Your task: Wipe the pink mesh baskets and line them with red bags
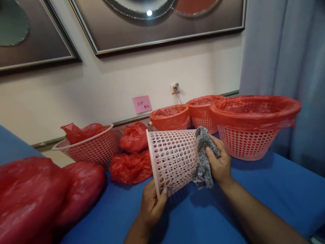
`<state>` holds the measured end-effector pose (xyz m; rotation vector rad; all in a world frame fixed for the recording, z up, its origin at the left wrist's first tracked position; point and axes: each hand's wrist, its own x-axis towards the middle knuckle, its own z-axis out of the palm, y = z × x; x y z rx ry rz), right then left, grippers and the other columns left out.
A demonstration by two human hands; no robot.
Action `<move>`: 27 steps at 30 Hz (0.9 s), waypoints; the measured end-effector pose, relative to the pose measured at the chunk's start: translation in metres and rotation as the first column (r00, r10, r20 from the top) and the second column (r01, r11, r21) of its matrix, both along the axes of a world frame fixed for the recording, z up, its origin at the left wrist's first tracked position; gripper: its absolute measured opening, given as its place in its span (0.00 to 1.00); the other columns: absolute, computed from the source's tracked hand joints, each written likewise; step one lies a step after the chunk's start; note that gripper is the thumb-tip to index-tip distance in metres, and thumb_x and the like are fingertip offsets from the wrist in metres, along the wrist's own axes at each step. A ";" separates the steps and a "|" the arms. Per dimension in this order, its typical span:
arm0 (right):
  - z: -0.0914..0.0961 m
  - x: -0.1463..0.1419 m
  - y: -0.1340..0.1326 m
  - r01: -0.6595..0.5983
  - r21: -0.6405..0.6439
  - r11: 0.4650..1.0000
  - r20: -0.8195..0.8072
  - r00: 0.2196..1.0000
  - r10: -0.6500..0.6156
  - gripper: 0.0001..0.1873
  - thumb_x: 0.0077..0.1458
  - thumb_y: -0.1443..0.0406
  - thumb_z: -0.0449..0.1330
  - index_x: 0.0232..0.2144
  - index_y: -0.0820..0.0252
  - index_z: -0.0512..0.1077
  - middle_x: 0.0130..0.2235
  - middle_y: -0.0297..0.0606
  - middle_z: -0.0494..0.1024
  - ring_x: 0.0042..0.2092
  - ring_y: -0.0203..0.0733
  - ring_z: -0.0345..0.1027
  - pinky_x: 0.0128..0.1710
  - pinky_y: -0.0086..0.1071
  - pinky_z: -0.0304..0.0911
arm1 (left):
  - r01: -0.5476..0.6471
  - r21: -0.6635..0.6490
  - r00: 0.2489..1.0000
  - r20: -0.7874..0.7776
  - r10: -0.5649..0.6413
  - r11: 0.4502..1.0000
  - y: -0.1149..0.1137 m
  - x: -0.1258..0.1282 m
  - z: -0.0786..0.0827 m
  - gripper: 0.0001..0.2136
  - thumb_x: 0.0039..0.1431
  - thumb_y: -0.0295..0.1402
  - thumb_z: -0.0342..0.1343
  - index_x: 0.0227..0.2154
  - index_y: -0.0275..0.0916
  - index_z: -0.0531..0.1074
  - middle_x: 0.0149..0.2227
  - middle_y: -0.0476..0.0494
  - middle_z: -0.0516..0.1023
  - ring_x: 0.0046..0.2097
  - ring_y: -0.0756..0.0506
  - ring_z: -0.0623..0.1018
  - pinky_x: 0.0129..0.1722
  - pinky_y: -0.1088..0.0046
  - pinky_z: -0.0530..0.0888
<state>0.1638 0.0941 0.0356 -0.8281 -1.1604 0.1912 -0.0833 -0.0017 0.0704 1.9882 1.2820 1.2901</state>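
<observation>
A pink perforated plastic basket (172, 157) lies on its side above the blue table (266, 189), its open mouth facing left. My left hand (151, 205) grips the basket's rim from below, thumb over the edge. My right hand (219, 162) presses a grey fuzzy cloth (203, 159) against the basket's bottom end, fingers closed on the cloth.
Three pink baskets lined with red plastic bags (254, 112) stand at the back right. A tilted basket (88, 145) with a red bag leans at the left. Loose red bags (132, 152) lie in the middle and filled ones (38, 193) at front left. The wall is close behind.
</observation>
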 end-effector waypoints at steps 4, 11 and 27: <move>-0.003 -0.012 -0.007 -0.009 0.068 0.998 0.165 0.986 -0.003 0.25 0.65 0.64 0.58 0.63 0.49 0.71 0.59 0.46 0.73 0.61 0.53 0.70 0.63 0.55 0.68 | -0.069 0.052 0.994 -0.082 0.073 0.996 0.005 0.006 -0.005 0.13 0.63 0.42 0.58 0.31 0.41 0.85 0.33 0.37 0.83 0.38 0.36 0.82 0.43 0.60 0.79; -0.007 -0.051 -0.060 -0.315 0.303 0.899 0.615 0.786 0.068 0.30 0.61 0.64 0.60 0.65 0.51 0.67 0.63 0.50 0.67 0.59 0.53 0.72 0.50 0.44 0.78 | -0.070 0.092 0.991 -0.109 0.080 0.993 0.012 -0.005 -0.030 0.12 0.56 0.46 0.64 0.27 0.43 0.81 0.29 0.38 0.82 0.33 0.37 0.79 0.40 0.61 0.76; -0.014 -0.027 -0.014 -0.154 -0.023 0.988 0.374 0.915 0.151 0.26 0.61 0.62 0.60 0.61 0.53 0.72 0.62 0.49 0.69 0.62 0.53 0.69 0.62 0.51 0.70 | 0.041 0.348 0.970 -0.238 0.046 0.937 0.022 -0.009 -0.041 0.10 0.67 0.31 0.53 0.40 0.38 0.81 0.32 0.40 0.83 0.32 0.43 0.82 0.35 0.68 0.78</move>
